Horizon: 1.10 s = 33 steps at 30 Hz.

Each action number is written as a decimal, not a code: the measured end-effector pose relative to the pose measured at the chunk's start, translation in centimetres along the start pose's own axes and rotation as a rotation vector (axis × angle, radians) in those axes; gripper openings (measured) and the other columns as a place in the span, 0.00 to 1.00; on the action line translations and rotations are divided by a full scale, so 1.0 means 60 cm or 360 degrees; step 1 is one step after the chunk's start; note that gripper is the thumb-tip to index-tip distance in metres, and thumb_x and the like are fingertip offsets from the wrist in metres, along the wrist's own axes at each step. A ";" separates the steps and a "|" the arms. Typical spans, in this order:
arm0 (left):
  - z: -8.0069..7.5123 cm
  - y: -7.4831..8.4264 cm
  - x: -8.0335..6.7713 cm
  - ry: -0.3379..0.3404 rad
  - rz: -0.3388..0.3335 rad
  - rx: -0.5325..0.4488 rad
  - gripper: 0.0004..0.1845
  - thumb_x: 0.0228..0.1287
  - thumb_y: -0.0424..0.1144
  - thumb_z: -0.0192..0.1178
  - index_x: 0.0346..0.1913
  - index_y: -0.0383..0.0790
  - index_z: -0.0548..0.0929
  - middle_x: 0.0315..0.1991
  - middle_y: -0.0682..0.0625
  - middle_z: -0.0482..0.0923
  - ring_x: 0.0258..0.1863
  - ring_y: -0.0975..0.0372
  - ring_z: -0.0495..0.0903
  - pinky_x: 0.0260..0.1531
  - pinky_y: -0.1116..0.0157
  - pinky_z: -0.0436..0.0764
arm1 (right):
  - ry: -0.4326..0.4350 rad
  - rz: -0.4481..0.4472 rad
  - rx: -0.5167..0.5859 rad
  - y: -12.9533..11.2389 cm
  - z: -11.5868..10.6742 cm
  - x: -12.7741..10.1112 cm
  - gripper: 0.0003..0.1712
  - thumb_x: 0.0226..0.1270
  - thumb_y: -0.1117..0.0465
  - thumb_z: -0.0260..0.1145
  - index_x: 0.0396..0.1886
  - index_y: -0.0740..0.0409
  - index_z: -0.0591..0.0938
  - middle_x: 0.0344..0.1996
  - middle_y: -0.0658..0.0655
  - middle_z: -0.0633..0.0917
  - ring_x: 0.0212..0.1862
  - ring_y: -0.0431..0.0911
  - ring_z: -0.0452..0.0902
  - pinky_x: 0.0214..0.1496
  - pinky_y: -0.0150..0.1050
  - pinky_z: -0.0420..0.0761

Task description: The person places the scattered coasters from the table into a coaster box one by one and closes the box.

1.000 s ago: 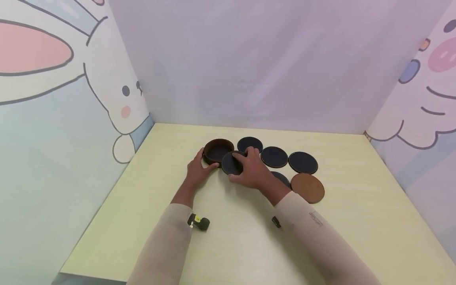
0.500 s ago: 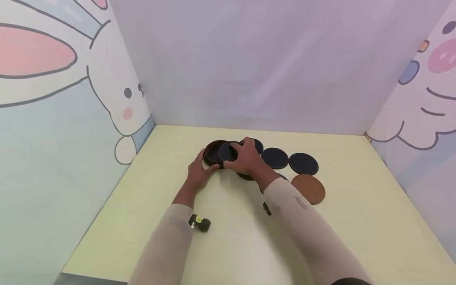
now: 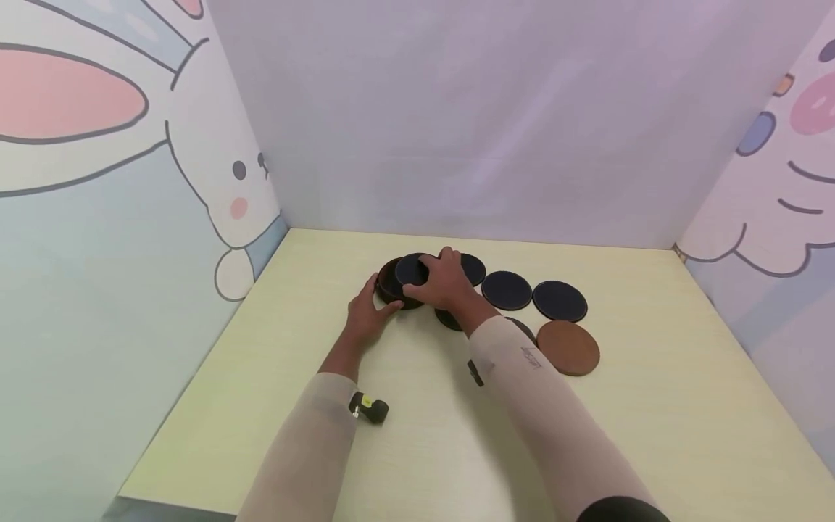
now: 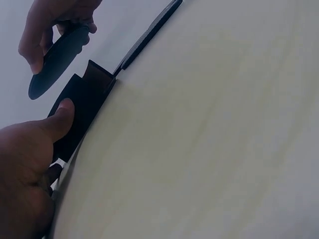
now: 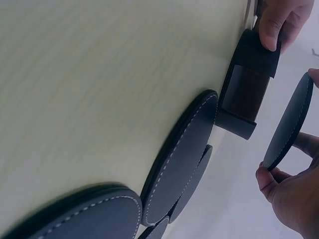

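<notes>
The right hand [image 3: 438, 283] pinches a dark coaster [image 3: 412, 270] by its rim just above the round holder [image 3: 391, 286], which the left hand [image 3: 367, 313] braces with thumb and fingers, and a tilted drop could catch the holder's wall and skid onto the table [image 3: 652, 406].

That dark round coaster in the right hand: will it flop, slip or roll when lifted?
Probably stiff: the coaster stays flat while the right hand pinches it only at the rim. Likely light, since fingertips alone carry it over the holder. Its stitched, leather-like face looks grippy rather than slick. Being a thin disc, it might roll if dropped on edge.
</notes>
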State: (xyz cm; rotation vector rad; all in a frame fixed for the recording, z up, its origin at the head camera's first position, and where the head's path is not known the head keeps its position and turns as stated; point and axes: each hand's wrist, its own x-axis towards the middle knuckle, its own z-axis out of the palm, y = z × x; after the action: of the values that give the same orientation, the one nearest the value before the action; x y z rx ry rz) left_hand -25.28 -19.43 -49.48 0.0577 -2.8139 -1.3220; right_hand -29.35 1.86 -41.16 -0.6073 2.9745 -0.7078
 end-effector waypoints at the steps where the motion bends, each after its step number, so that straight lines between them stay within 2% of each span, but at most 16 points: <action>1: 0.000 0.000 0.000 -0.0002 0.0001 -0.0004 0.54 0.76 0.61 0.67 0.91 0.45 0.49 0.90 0.41 0.54 0.89 0.39 0.52 0.88 0.39 0.56 | 0.0001 -0.0004 -0.0009 -0.001 0.000 0.002 0.47 0.72 0.35 0.70 0.82 0.55 0.74 0.71 0.72 0.70 0.75 0.66 0.64 0.75 0.64 0.76; 8: -0.001 0.000 0.003 -0.0026 0.0044 -0.0036 0.52 0.78 0.59 0.66 0.90 0.43 0.50 0.90 0.41 0.53 0.90 0.44 0.53 0.89 0.43 0.56 | -0.0020 -0.0011 -0.0071 -0.001 0.006 0.016 0.47 0.71 0.34 0.70 0.81 0.54 0.74 0.70 0.72 0.72 0.73 0.66 0.66 0.74 0.63 0.78; 15: 0.000 0.001 0.003 -0.0038 0.0025 -0.0019 0.50 0.79 0.57 0.66 0.90 0.44 0.50 0.90 0.41 0.53 0.90 0.44 0.53 0.89 0.43 0.56 | -0.0094 -0.0068 -0.0114 -0.001 0.020 0.032 0.46 0.72 0.35 0.69 0.82 0.51 0.74 0.69 0.69 0.73 0.68 0.62 0.69 0.73 0.61 0.77; 20: 0.000 0.003 0.003 -0.0038 0.0001 -0.0014 0.49 0.79 0.55 0.66 0.91 0.46 0.50 0.90 0.43 0.54 0.90 0.44 0.53 0.89 0.43 0.57 | -0.0157 -0.0101 -0.0154 -0.005 0.020 0.040 0.45 0.73 0.35 0.68 0.84 0.49 0.72 0.69 0.67 0.73 0.70 0.62 0.69 0.74 0.62 0.72; 33: -0.002 -0.005 0.005 -0.0029 0.0005 -0.0031 0.49 0.79 0.56 0.66 0.91 0.46 0.51 0.90 0.43 0.54 0.90 0.44 0.53 0.89 0.42 0.56 | -0.0244 -0.0158 -0.0137 -0.006 0.007 0.050 0.46 0.72 0.40 0.69 0.84 0.53 0.70 0.76 0.69 0.72 0.76 0.65 0.67 0.81 0.66 0.68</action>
State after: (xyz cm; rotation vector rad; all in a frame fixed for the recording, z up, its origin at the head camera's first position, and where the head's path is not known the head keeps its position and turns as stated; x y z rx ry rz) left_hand -25.54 -19.76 -49.64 0.0413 -2.8148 -1.3559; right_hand -31.97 0.24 -41.20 -0.7814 2.8615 -0.5143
